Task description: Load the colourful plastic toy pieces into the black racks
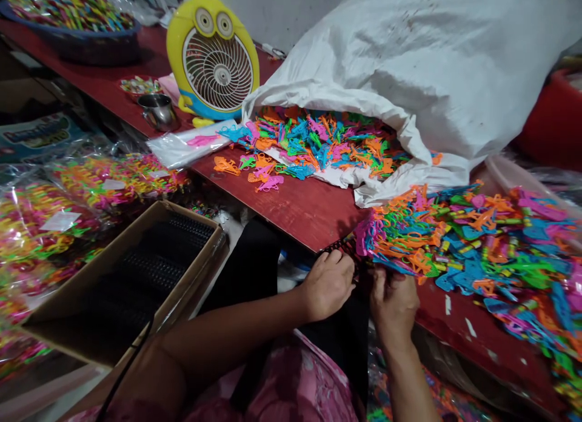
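Note:
My left hand point(330, 284) is closed at the table's front edge, its fingers curled over a black perforated strip point(339, 246). Just right of it, my right hand point(394, 298) is also closed, thumb up, directly below a dense bunch of small bright plastic toy pieces point(400, 228). What its fingers hold is hidden. The bunch adjoins the strip's right end; how they are joined cannot be made out. More orange, blue, green and pink pieces point(495, 228) lie heaped to the right, mixed with small yellow-banded tubes.
A white sack point(409, 52) spills similar pieces onto the red table point(300, 210). Behind stand a yellow fan point(221, 75), a metal cup point(158, 111) and a full basin point(91, 43). At left, a cardboard box point(200, 282) holds black strips, beside bagged colourful pieces point(40, 222).

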The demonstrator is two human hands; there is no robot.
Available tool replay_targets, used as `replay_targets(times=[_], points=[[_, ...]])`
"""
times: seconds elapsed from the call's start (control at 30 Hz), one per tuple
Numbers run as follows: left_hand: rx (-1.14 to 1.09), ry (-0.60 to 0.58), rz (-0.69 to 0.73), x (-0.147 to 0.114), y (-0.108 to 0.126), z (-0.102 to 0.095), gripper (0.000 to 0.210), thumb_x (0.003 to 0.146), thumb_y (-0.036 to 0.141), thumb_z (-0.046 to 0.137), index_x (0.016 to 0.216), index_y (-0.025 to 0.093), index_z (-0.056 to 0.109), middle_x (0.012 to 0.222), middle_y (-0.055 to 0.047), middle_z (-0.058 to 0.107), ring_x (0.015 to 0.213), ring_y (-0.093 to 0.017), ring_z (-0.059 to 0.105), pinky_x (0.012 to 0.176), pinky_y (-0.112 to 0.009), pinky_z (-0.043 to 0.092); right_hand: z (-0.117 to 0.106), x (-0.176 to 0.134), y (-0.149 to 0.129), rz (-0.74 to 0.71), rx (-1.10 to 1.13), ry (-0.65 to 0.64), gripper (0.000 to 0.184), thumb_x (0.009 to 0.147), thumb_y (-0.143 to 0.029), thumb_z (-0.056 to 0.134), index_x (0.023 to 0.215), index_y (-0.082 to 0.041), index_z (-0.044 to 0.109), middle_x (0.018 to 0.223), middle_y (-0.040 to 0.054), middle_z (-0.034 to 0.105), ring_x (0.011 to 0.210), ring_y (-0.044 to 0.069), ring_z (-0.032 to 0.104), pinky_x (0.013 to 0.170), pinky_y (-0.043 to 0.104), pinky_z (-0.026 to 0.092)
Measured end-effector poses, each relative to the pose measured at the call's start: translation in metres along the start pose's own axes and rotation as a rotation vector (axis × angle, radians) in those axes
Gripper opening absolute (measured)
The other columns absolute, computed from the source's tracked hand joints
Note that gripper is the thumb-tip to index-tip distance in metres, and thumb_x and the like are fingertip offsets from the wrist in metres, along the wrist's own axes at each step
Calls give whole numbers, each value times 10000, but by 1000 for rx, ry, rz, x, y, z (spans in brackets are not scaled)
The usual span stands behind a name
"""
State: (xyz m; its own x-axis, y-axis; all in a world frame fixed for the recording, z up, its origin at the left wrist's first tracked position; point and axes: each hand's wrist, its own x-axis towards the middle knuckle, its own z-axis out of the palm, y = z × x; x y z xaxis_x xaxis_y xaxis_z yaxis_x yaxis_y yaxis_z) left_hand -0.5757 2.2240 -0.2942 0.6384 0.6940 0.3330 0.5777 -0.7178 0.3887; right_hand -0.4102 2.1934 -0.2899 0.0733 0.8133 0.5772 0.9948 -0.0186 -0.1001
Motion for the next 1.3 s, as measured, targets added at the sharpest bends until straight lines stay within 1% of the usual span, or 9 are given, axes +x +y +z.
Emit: replay_targets(times=[0.23, 0.43, 0.63, 0.77, 0.97, 1.07, 1.17, 1.23, 1.3], points=[[-29, 31, -8, 0, 0, -1, 303, 925, 295, 513, 1176, 128, 551, 1124, -78, 577, 1050, -243, 474, 930, -375, 433, -3, 7, -16, 108, -125, -118, 312, 982, -370, 340, 848, -169, 536, 712, 69, 524, 594, 190, 463, 548, 308, 283], [-19, 59, -21, -3, 2, 3, 376, 905, 291, 540, 1243, 131, 505, 1171, -87, 567, 1103, -261, 466, 971, -404, 430, -6, 2, -11, 136, 90, 10, 299, 964, -447, 438, 852, -177, 501, 703, 40, 558, 626, 173, 533, 588, 274, 359], [-43, 65, 15, -1, -3, 8, 383, 877, 288, 560, 1230, 143, 517, 1149, -93, 568, 1052, -262, 475, 933, -417, 453, -7, 2, -15, 41, -132, 46, 342, 995, -380, 391, 765, -171, 535, 650, 25, 547, 542, 134, 484, 538, 272, 273], [-20, 18, 31, 3, -6, 7, 374, 867, 287, 556, 1205, 125, 541, 1091, -106, 573, 989, -265, 485, 865, -416, 476, -8, 6, -24, 90, -229, -56, 310, 994, -339, 382, 813, -155, 552, 704, 53, 586, 574, 152, 530, 532, 282, 255], [-6, -17, -4, 3, -4, 0, 370, 818, 280, 609, 1163, 148, 576, 1089, -103, 586, 994, -274, 499, 862, -433, 489, -11, 14, -35, 230, -208, -243, 186, 978, -272, 431, 948, -147, 565, 846, 75, 651, 664, 159, 594, 553, 284, 254], [-165, 68, 24, -3, -5, -5, 315, 803, 267, 629, 1104, 179, 609, 1053, -88, 611, 975, -253, 529, 839, -412, 501, -9, 12, -35, 273, -188, -260, 176, 979, -276, 435, 964, -154, 561, 867, 72, 662, 675, 160, 609, 556, 285, 253], [-406, 298, -43, -3, -11, -8, 155, 878, 239, 560, 1009, 198, 633, 976, -61, 637, 935, -198, 569, 839, -359, 499, -5, 6, -30, 263, -128, -242, 170, 970, -289, 461, 937, -158, 564, 849, 66, 670, 700, 166, 623, 565, 278, 260], [-491, 409, -151, 4, -17, -11, 172, 896, 235, 547, 1045, 193, 622, 984, -62, 632, 932, -184, 582, 846, -352, 499, -4, 4, -28, 267, -81, -205, 179, 962, -313, 484, 959, -158, 574, 862, 64, 680, 700, 163, 624, 567, 272, 261], [-526, 416, -219, 16, -23, -13, 284, 877, 224, 570, 1159, 188, 582, 1055, -76, 614, 952, -185, 585, 859, -361, 503, -5, 4, -27, 287, -54, -171, 208, 959, -340, 490, 972, -156, 587, 868, 66, 686, 674, 158, 617, 559, 269, 250]])
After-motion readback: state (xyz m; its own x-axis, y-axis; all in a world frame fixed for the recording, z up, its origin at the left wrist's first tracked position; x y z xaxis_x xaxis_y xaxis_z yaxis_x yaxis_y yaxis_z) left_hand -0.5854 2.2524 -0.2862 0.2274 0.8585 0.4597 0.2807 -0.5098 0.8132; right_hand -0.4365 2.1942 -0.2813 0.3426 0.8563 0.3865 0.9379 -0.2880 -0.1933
